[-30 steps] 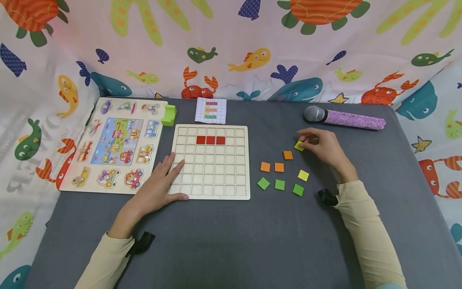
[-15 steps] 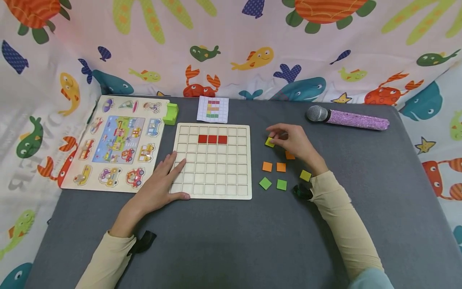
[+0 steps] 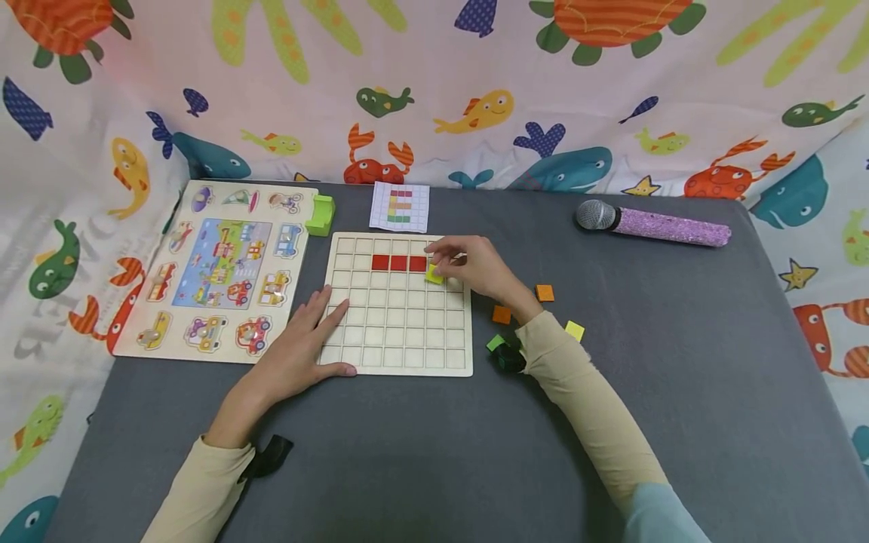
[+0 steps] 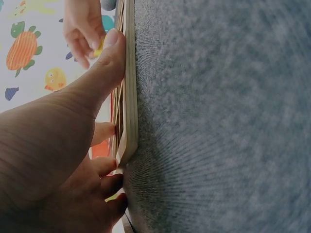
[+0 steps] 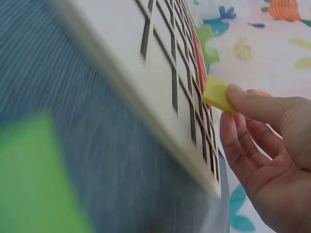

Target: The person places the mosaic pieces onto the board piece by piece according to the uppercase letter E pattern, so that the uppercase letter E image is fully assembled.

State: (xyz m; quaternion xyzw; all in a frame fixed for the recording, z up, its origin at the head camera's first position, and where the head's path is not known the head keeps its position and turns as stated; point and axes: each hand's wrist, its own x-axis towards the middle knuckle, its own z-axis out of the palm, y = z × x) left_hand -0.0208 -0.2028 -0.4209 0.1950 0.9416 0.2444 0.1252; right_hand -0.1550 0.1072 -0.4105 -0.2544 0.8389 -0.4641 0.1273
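In the head view, a pale wooden grid board (image 3: 394, 339) lies mid-table, with a row of red tiles (image 3: 399, 262) in its upper part. My left hand (image 3: 295, 339) rests on the board's left edge, fingers spread; its thumb (image 4: 109, 53) lies along the front edge. Between thumb and fingers, my right hand (image 3: 475, 264) pinches a small yellow square tile (image 5: 217, 93). It holds this tile over the grid just right of and below the red row. Whether the tile touches the board I cannot tell.
Right of the board lie orange tiles (image 3: 545, 292), another yellow tile (image 3: 575, 330) and a green tile (image 3: 495, 343), some covered by the right arm. A pattern card (image 3: 399, 215), green block (image 3: 320, 216), picture puzzle (image 3: 152, 290) and purple-handled microphone (image 3: 655, 224) lie around.
My right hand has carried the yellow tile leftward from the loose tiles to above the board. The left hand has stayed in place.
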